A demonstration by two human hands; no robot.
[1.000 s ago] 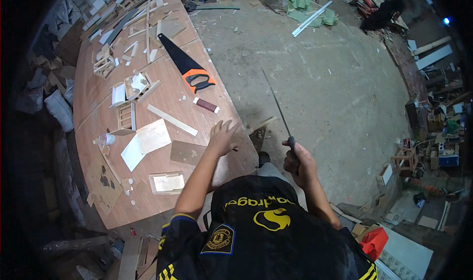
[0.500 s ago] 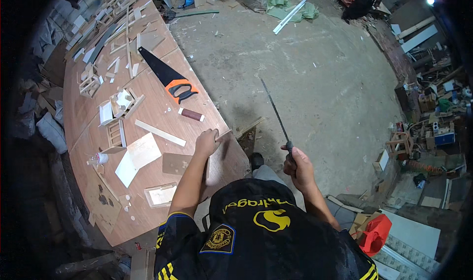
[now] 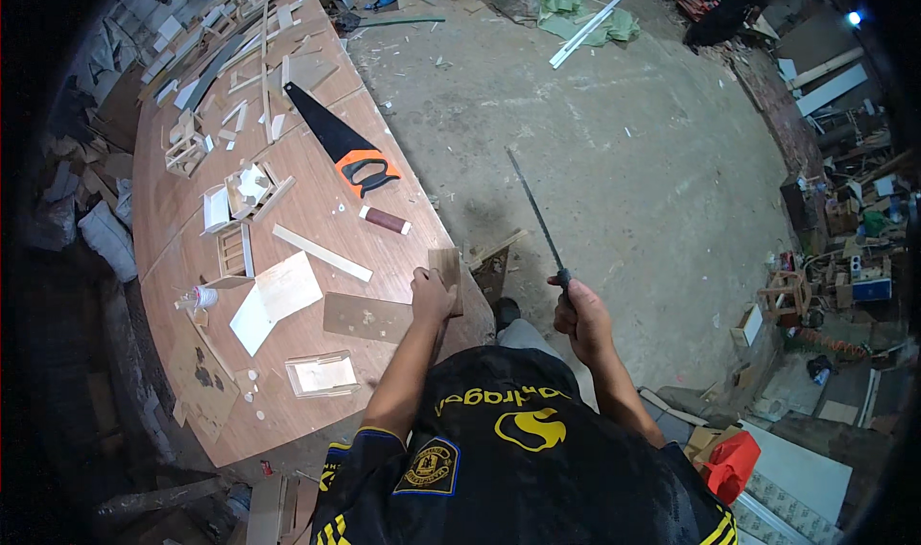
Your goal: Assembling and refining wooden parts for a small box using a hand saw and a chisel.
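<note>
My right hand (image 3: 585,317) grips the dark handle of a narrow jab saw (image 3: 533,202), its thin blade pointing up and away over the floor. My left hand (image 3: 434,297) is closed on a small flat wooden board (image 3: 445,260) at the table's right edge. The saw blade is apart from the board. Left of that hand lies a thin brown panel (image 3: 360,317) on the table. Beyond it are a brown roll with white ends (image 3: 386,221) and a handsaw (image 3: 336,142) with a black blade and orange handle.
The wooden table (image 3: 278,425) carries a wood strip (image 3: 321,252), pale sheets (image 3: 291,289), a small shallow tray (image 3: 321,358), small wooden models and many offcuts. Scrap wood (image 3: 497,249) stands by the table's edge. A red bag (image 3: 731,463) lies at lower right, with clutter along the right wall.
My left hand has turned the small board, so its flat face now shows above my fingers. My right hand holds the jab saw much as before. The whole view has shifted slightly.
</note>
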